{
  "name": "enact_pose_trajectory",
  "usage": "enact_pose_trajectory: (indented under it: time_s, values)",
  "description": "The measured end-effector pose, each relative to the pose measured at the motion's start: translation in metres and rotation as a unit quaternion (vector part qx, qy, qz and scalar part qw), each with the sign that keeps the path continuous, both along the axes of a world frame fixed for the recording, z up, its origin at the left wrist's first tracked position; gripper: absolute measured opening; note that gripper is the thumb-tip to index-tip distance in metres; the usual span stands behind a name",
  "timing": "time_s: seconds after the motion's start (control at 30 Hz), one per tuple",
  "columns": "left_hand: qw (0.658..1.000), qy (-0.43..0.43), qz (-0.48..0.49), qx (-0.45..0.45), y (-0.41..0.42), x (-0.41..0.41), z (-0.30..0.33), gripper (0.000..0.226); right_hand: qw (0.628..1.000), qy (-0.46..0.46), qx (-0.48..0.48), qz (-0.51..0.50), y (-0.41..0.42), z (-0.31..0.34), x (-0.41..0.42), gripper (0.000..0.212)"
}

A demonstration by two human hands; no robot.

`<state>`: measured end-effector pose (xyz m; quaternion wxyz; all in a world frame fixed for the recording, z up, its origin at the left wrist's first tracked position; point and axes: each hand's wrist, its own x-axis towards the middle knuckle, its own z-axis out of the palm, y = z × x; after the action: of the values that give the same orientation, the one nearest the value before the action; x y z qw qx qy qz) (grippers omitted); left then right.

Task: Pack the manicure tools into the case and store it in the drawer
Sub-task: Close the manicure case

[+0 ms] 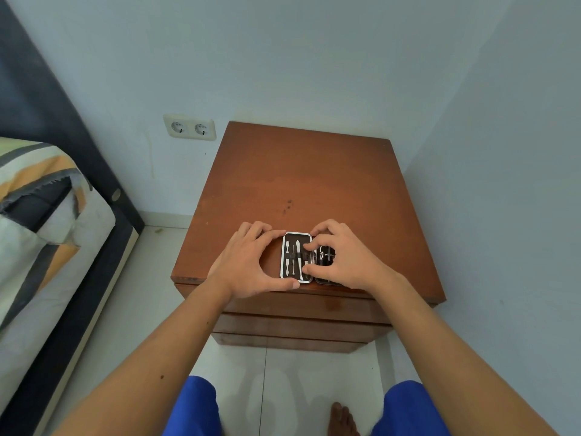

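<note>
Down at the bottom edge, closest to me, are my knees in blue shorts (pixel 191 407) and one bare foot (pixel 341 420) on the pale floor tiles (pixel 295 382). From there both of my bare forearms reach forward and up to the brown wooden nightstand (pixel 301 184), which stands in the corner of the room against the light blue wall (pixel 283 58).

On the near edge of the nightstand top lies the manicure case (pixel 297 258), opened flat like a book. Its left half has a silver rim and a dark lining, and pale metal tools (pixel 292 256) sit upright in it side by side under a dark strap. Its right half is mostly hidden under my fingers, so I can only make out something dark and shiny there.

My left hand (pixel 251 265) is spread wide in a curve beside the case: the forefinger touches the top left corner and the thumb lies along the near edge by the bottom left corner. Whether it truly grips or only steadies, I cannot tell. My right hand (pixel 342 256) lies over the right half with bent fingers, the fingertips (pixel 309 247) pressing on the middle of the case near the hinge and the thumb at its lower edge.

Below the top, the drawer fronts (pixel 298 322) are closed. To the left are a double wall socket (pixel 189 127) and a bed with a striped cover (pixel 41 215)
</note>
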<state>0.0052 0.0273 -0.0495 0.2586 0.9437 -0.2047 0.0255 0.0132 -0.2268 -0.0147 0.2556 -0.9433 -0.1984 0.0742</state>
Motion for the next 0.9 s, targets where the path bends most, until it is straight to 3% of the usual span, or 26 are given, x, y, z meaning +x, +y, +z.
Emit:
enact_pose_trajectory:
  time_s: [0.2, 0.37, 0.6, 0.67, 0.8, 0.9]
  values:
    - [1.000, -0.004, -0.001, -0.001, 0.000, 0.000, 0.001, 0.111, 0.995, -0.033, 0.080, -0.047, -0.005, -0.001, -0.005, 0.039]
    - [1.000, 0.007, -0.004, 0.000, 0.001, 0.000, 0.002, 0.112, 0.972, -0.086, 0.097, -0.194, -0.032, -0.004, -0.022, 0.031]
    - [1.000, 0.008, -0.004, -0.003, 0.001, 0.000, 0.003, 0.112, 0.960, -0.031, 0.107, -0.257, -0.023, -0.013, -0.045, 0.005]
    - [1.000, 0.007, -0.001, -0.003, 0.000, 0.000, 0.003, 0.113, 0.951, 0.000, 0.137, -0.278, -0.019, -0.012, -0.044, 0.009]
    - [1.000, 0.006, 0.000, -0.007, 0.001, 0.000, 0.003, 0.115, 0.897, 0.131, 0.315, -0.281, -0.014, 0.000, -0.043, 0.018]
    - [1.000, 0.010, 0.004, -0.008, 0.001, 0.000, 0.003, 0.116, 0.909, 0.132, 0.288, -0.270, -0.021, 0.001, -0.028, 0.019]
